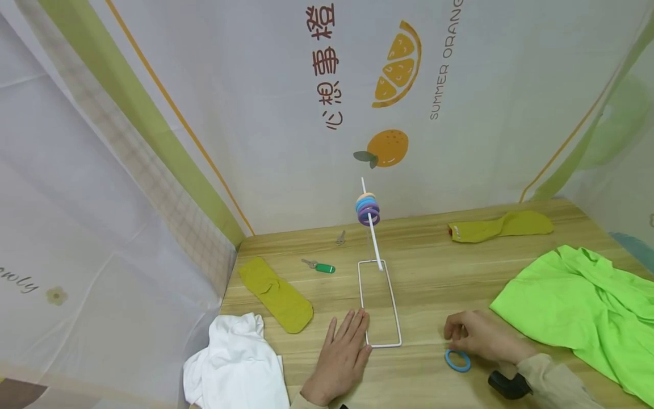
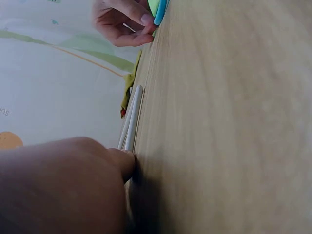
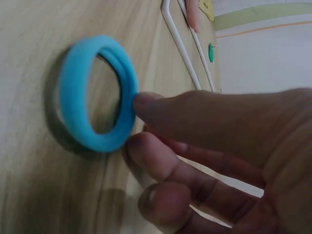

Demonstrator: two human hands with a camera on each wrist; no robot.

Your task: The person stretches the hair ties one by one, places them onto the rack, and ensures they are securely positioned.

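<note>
A blue ring (image 1: 457, 360) lies on the wooden table (image 1: 429, 284) near the front edge. My right hand (image 1: 472, 338) is curled over it. In the right wrist view its thumb and a finger (image 3: 146, 146) pinch the rim of the blue ring (image 3: 97, 92), which tilts slightly off the wood. My left hand (image 1: 343, 349) lies flat and open on the table. Its fingertips touch the white wire base (image 1: 379, 301) of a stand. The stand's slanted white rod (image 1: 373, 238) carries several coloured rings (image 1: 368, 209). The left wrist view shows my left hand's finger (image 2: 122, 163) against the wire base (image 2: 134, 114).
A bright green garment (image 1: 577, 307) covers the right side. A white cloth (image 1: 235, 363) sits at the front left. One yellow sock (image 1: 276, 295) lies left and another (image 1: 501, 226) at the back right. A green-tagged key (image 1: 322, 266) and a small key (image 1: 340, 237) lie behind the stand.
</note>
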